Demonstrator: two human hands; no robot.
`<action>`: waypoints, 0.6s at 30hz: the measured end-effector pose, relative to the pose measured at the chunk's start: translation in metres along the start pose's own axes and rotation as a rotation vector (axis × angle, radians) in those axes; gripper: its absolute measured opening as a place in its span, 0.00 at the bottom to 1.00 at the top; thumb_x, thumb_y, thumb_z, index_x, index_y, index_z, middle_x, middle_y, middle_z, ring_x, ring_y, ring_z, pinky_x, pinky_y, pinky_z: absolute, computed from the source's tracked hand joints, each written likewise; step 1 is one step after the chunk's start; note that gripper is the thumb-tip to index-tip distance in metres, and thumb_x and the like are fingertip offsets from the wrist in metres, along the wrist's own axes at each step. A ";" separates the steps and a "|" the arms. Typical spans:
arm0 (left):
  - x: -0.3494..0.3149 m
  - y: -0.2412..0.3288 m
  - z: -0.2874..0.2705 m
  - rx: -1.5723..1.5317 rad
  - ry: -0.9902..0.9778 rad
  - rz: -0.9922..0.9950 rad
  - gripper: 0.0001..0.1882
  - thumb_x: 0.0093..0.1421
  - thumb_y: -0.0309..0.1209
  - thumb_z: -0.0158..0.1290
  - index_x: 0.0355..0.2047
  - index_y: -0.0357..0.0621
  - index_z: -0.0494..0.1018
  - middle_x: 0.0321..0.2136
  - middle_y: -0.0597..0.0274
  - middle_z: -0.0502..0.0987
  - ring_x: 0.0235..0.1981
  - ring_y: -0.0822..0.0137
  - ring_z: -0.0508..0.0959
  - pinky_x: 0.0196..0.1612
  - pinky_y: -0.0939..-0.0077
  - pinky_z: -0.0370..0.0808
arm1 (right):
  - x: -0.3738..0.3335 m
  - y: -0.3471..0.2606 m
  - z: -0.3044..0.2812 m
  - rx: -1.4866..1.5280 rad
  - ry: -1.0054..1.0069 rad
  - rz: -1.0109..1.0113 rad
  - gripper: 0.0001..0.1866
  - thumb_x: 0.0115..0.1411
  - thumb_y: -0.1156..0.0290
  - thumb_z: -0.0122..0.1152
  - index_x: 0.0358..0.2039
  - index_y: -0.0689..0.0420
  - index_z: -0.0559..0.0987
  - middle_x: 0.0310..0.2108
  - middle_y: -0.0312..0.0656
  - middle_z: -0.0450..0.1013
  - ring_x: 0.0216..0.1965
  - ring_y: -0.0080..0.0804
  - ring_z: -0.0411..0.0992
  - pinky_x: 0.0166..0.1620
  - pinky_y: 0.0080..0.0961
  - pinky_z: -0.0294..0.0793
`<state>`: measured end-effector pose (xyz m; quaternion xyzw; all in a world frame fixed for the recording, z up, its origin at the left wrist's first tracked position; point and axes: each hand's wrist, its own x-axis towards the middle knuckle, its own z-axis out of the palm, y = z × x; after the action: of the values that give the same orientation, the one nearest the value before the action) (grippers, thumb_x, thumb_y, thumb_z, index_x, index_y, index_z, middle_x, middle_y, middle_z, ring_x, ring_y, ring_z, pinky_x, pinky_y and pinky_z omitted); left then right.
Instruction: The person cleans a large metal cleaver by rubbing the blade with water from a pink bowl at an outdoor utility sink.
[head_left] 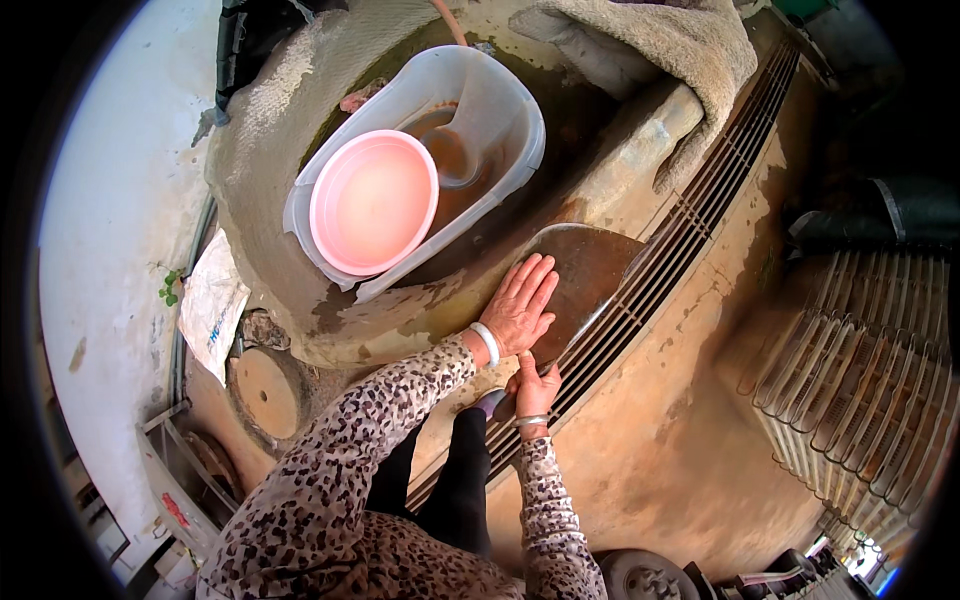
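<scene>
A broad, flat brown sheet point(590, 272) with a rounded far edge leans over the basin's near rim, beside the floor grate. It looks wet, and its exact kind does not show. My left hand point(520, 308) lies flat on its left part, fingers stretched out. Just below, my right hand point(534, 390) is closed around the sheet's near end, thumb on top. Beyond my hands, a pink round tub point(375, 203) of cloudy liquid sits inside a larger clear plastic tub point(500, 110). Brownish water and a round shape show in the clear tub.
The concrete basin point(250, 190) surrounds the tubs. A beige towel point(690, 50) drapes over its far right edge. A metal grate point(690, 225) runs diagonally along the floor. At right stands a wire rack point(860, 370); at left are a white sack point(213, 305) and a round stone point(268, 393).
</scene>
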<state>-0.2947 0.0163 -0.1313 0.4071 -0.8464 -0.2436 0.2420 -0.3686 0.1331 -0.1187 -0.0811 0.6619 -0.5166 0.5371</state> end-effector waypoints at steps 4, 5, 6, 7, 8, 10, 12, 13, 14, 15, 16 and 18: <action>0.082 -0.022 -0.014 0.127 0.125 0.025 0.40 0.56 0.34 0.58 0.65 0.36 0.54 0.68 0.45 0.51 0.70 0.44 0.51 0.70 0.49 0.51 | 0.063 -0.056 0.025 -0.009 -0.081 -0.140 0.09 0.64 0.69 0.62 0.32 0.56 0.71 0.13 0.31 0.63 0.10 0.21 0.60 0.14 0.22 0.62; 0.080 -0.022 -0.011 0.117 0.118 0.039 0.40 0.56 0.34 0.58 0.65 0.36 0.54 0.68 0.45 0.51 0.69 0.44 0.51 0.70 0.49 0.51 | 0.069 -0.058 0.027 0.013 -0.085 -0.156 0.09 0.64 0.69 0.62 0.33 0.57 0.71 0.13 0.32 0.63 0.10 0.21 0.60 0.14 0.23 0.62; 0.077 -0.022 -0.009 0.108 0.111 0.053 0.40 0.56 0.34 0.58 0.65 0.36 0.54 0.68 0.45 0.51 0.69 0.44 0.51 0.70 0.49 0.51 | 0.071 -0.059 0.027 0.036 -0.089 -0.172 0.10 0.64 0.69 0.62 0.33 0.57 0.70 0.13 0.32 0.63 0.10 0.21 0.60 0.14 0.23 0.62; 0.073 -0.020 -0.008 0.099 0.105 0.068 0.40 0.56 0.34 0.58 0.65 0.36 0.54 0.68 0.45 0.52 0.69 0.44 0.51 0.70 0.49 0.51 | 0.056 -0.041 0.020 0.020 -0.041 -0.099 0.09 0.64 0.69 0.62 0.33 0.57 0.70 0.13 0.33 0.63 0.10 0.22 0.59 0.14 0.23 0.62; 0.045 -0.016 -0.010 0.080 0.032 0.037 0.40 0.56 0.34 0.59 0.65 0.36 0.54 0.69 0.46 0.51 0.70 0.44 0.51 0.70 0.49 0.51 | 0.038 -0.020 0.016 0.058 -0.031 -0.042 0.09 0.64 0.70 0.62 0.35 0.57 0.71 0.13 0.33 0.63 0.10 0.22 0.60 0.14 0.23 0.62; -0.005 -0.004 0.001 -0.024 -0.005 0.012 0.41 0.56 0.34 0.59 0.66 0.36 0.53 0.69 0.46 0.50 0.70 0.44 0.50 0.70 0.49 0.50 | 0.001 0.010 -0.003 0.045 0.001 0.030 0.09 0.63 0.70 0.63 0.37 0.58 0.72 0.15 0.31 0.63 0.10 0.22 0.60 0.14 0.23 0.62; 0.000 -0.003 0.001 -0.023 0.019 0.002 0.41 0.56 0.34 0.59 0.66 0.37 0.53 0.69 0.46 0.50 0.70 0.45 0.49 0.70 0.49 0.49 | -0.013 0.003 -0.001 -0.016 0.045 0.043 0.08 0.63 0.70 0.63 0.36 0.57 0.72 0.15 0.30 0.63 0.11 0.21 0.59 0.14 0.22 0.61; 0.004 -0.003 0.004 -0.024 0.030 -0.004 0.41 0.56 0.34 0.59 0.66 0.37 0.53 0.69 0.46 0.50 0.71 0.45 0.49 0.70 0.48 0.49 | 0.002 -0.007 0.000 -0.008 0.018 0.006 0.08 0.63 0.70 0.63 0.35 0.57 0.72 0.15 0.31 0.63 0.11 0.21 0.60 0.14 0.22 0.61; 0.030 -0.003 -0.001 0.025 0.048 -0.020 0.41 0.56 0.34 0.59 0.66 0.37 0.54 0.69 0.45 0.51 0.70 0.45 0.50 0.70 0.49 0.50 | 0.025 -0.024 0.002 -0.005 0.000 -0.028 0.09 0.63 0.69 0.64 0.34 0.57 0.72 0.15 0.31 0.62 0.11 0.20 0.60 0.15 0.22 0.61; 0.066 -0.010 -0.008 0.049 0.100 0.001 0.40 0.56 0.34 0.59 0.65 0.37 0.54 0.68 0.45 0.51 0.70 0.45 0.51 0.70 0.49 0.51 | 0.048 -0.044 0.007 0.000 -0.068 -0.098 0.10 0.63 0.68 0.63 0.33 0.56 0.71 0.14 0.32 0.62 0.11 0.20 0.59 0.15 0.22 0.62; 0.085 -0.015 -0.009 0.074 0.146 0.017 0.40 0.56 0.34 0.59 0.65 0.36 0.55 0.68 0.45 0.52 0.70 0.45 0.51 0.69 0.49 0.51 | 0.064 -0.063 0.014 -0.003 -0.082 -0.107 0.10 0.64 0.68 0.63 0.31 0.56 0.70 0.13 0.32 0.63 0.11 0.21 0.59 0.15 0.22 0.62; 0.073 -0.018 -0.006 0.058 0.134 0.031 0.39 0.56 0.34 0.58 0.65 0.36 0.55 0.68 0.45 0.52 0.69 0.45 0.52 0.69 0.49 0.52 | 0.062 -0.063 0.024 0.007 -0.081 -0.100 0.09 0.64 0.69 0.62 0.32 0.56 0.70 0.13 0.33 0.62 0.11 0.21 0.59 0.15 0.22 0.62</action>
<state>-0.3207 -0.0538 -0.1219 0.4163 -0.8412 -0.1872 0.2898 -0.4036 0.0489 -0.1064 -0.1329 0.6330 -0.5414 0.5371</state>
